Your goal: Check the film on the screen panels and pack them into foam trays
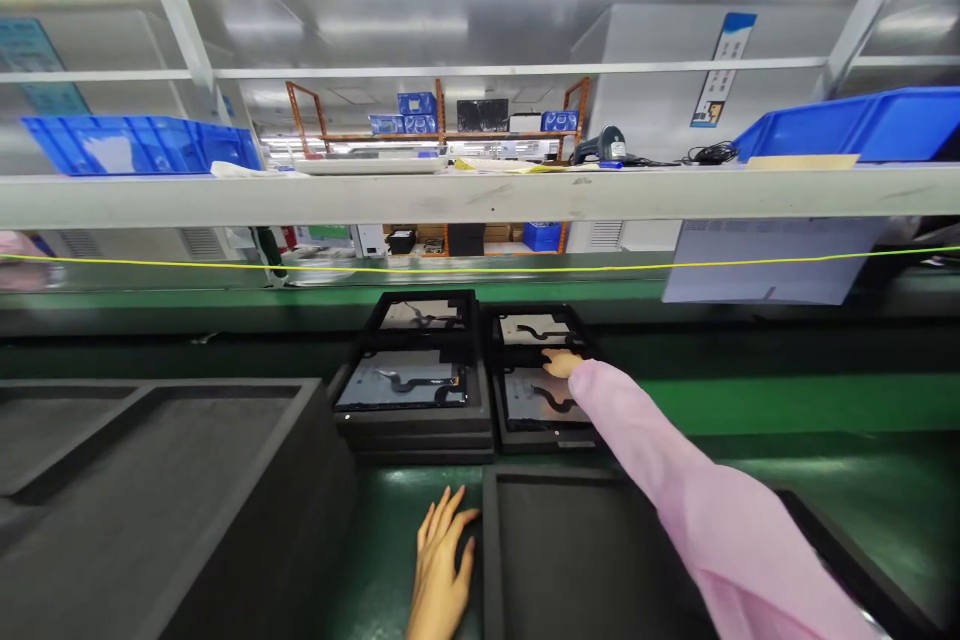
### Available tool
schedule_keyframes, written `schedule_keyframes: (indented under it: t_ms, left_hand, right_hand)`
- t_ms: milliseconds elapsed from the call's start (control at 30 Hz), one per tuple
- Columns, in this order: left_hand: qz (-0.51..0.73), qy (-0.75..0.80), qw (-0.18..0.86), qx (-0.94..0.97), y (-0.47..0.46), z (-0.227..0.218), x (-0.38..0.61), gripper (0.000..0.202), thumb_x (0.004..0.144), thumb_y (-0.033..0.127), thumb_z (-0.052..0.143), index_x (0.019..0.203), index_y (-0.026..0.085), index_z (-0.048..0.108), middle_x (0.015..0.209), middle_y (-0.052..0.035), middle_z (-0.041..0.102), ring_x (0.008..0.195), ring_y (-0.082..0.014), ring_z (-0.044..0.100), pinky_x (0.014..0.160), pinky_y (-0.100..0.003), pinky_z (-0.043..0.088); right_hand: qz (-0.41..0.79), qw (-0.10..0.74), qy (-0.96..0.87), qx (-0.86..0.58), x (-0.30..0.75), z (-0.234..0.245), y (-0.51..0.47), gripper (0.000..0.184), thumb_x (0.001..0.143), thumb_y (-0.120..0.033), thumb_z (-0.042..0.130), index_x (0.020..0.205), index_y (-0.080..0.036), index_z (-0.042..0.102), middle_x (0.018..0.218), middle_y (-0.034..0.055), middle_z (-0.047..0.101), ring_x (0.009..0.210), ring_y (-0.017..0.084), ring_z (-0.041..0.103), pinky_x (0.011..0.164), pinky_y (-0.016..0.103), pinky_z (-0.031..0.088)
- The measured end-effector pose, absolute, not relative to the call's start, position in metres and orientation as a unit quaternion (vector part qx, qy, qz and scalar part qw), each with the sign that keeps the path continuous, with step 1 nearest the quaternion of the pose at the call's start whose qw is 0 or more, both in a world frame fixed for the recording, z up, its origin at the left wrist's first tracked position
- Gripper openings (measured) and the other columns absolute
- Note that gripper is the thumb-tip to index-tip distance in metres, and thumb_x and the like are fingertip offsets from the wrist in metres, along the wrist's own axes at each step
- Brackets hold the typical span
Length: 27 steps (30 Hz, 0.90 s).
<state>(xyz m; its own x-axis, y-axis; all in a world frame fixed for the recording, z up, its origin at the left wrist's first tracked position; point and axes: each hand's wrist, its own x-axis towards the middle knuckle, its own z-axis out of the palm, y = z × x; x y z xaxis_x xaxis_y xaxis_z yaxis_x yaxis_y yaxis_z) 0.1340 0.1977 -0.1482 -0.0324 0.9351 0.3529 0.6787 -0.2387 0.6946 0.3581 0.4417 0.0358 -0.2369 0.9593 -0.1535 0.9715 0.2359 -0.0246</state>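
My left hand (442, 560) is open on the green work surface, fingers spread, beside the left rim of a black foam tray (491, 560). My right hand (564, 363), in a pink sleeve, reaches forward over the right stack of foam trays. Its fingers stretch left at the far edge of a flat display panel (536, 405) with a dark ribbon cable; whether they touch it is unclear. Behind it lies a similar panel (529, 328). The left stack of foam trays (420, 442) bears two more panels, the nearer a grey display panel (375, 388).
A tall pile of black foam trays (225, 480) stands at the left. A dark flat item (847, 560) lies partly under my right sleeve. Overhead, a white shelf (480, 200) holds blue bins (142, 145) and a scanner (607, 146). A yellow cord (465, 270) spans the view.
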Motion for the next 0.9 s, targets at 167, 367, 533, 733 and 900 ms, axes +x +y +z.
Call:
schedule_keyframes:
  t_ms: [167, 367, 533, 733, 900]
  left_hand:
    - [0.424, 0.597, 0.224, 0.644, 0.197, -0.134, 0.130, 0.031, 0.082, 0.020, 0.046, 0.102, 0.021, 0.070, 0.133, -0.0111, 0.060, 0.134, -0.0295, 0.044, 0.114, -0.059, 0.023]
    - [0.441, 0.591, 0.336, 0.585, 0.169, -0.098, 0.135, 0.041, 0.091, 0.037, 0.040, 0.119, 0.015, 0.059, 0.129, -0.0150, 0.061, 0.126, -0.0264, 0.054, 0.109, -0.047, 0.038]
    - [0.415, 0.587, 0.390, 0.575, 0.111, -0.071, 0.164, 0.053, 0.088, 0.040, 0.050, 0.137, 0.019, 0.044, 0.151, -0.0147, 0.038, 0.140, -0.0272, 0.034, 0.112, -0.047, 0.033]
    - [0.355, 0.606, 0.378, 0.604, 0.084, -0.050, 0.176, 0.051, 0.091, 0.040, 0.045, 0.139, 0.023, 0.044, 0.160, -0.0103, 0.017, 0.148, -0.0270, 0.010, 0.114, -0.052, 0.024]
    - [0.371, 0.512, 0.502, 0.590, 0.061, -0.005, 0.177, 0.041, 0.089, 0.049, 0.047, 0.107, 0.019, 0.069, 0.119, -0.0132, 0.068, 0.114, -0.0276, 0.061, 0.103, -0.046, 0.043]
  right_hand:
    - [-0.158, 0.128, 0.833, 0.514, 0.417, 0.059, 0.370, 0.031, 0.094, -0.040, 0.054, 0.108, -0.013, 0.060, 0.106, 0.0062, 0.060, 0.094, 0.017, 0.059, 0.084, 0.036, 0.052]
    - [-0.143, 0.109, 0.815, 0.551, 0.491, 0.026, 0.255, 0.026, 0.095, -0.035, 0.053, 0.103, -0.013, 0.061, 0.100, 0.0058, 0.061, 0.096, 0.017, 0.059, 0.091, 0.040, 0.048]
    - [-0.121, 0.001, 0.824, 0.553, 0.501, -0.008, 0.217, 0.028, 0.093, -0.031, 0.053, 0.115, -0.015, 0.059, 0.117, 0.0094, 0.056, 0.113, 0.021, 0.051, 0.100, 0.044, 0.040]
    - [-0.223, -0.047, 0.826, 0.516, 0.508, 0.013, 0.232, 0.037, 0.086, -0.048, 0.060, 0.094, -0.012, 0.061, 0.095, 0.0064, 0.063, 0.090, 0.016, 0.060, 0.085, 0.036, 0.049]
    - [-0.266, -0.099, 0.837, 0.468, 0.512, 0.104, 0.212, 0.060, 0.076, -0.073, 0.052, 0.081, -0.014, 0.065, 0.074, 0.0043, 0.067, 0.070, 0.017, 0.062, 0.065, 0.029, 0.049]
